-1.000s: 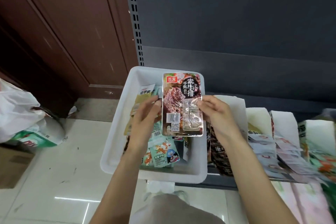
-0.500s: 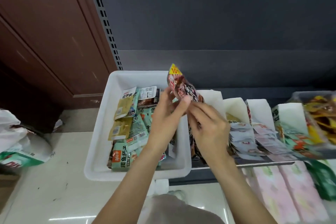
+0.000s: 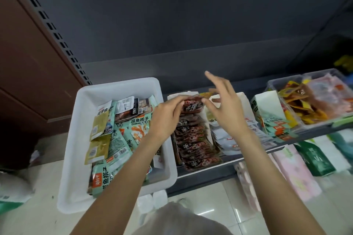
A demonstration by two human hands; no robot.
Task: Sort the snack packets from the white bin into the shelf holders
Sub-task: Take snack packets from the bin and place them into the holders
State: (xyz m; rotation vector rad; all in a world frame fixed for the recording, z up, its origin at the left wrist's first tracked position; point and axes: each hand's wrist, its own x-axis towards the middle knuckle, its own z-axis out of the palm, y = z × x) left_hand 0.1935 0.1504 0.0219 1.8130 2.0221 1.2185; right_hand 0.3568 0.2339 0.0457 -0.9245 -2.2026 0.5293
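Head view of a dark grey metal shelf (image 3: 219, 168) carrying a row of containers. At left, a white rectangular plastic bin (image 3: 122, 89) holds a loose pile of teal, gold and dark snack packets (image 3: 124, 131). Just beside it on the right stands a white card shelf holder (image 3: 172, 97) filled with a front-to-back row of dark red-brown snack packets (image 3: 194, 145). The rearmost dark red-brown glossy snack packet (image 3: 193, 106) sits at the back of this row, its top edge raised above the others. The left hand (image 3: 166, 116) reaches across the bin's right wall, its fingertips curled onto the left top corner of that packet. The right hand (image 3: 223, 105) pinches the packet's right top corner between thumb and a bent finger, while its remaining fingers spread upward and apart. Further right, a second white card holder (image 3: 243, 99) contains pale white packets (image 3: 229, 137), a third holds teal-and-white packets (image 3: 275, 122), and a clear plastic tray (image 3: 286, 80) holds orange and yellow packets (image 3: 309, 105). Below the shelf, pink (image 3: 294, 170) and green (image 3: 315, 158) wrapped packs lie on a lower level, above a pale tiled floor (image 3: 219, 206).
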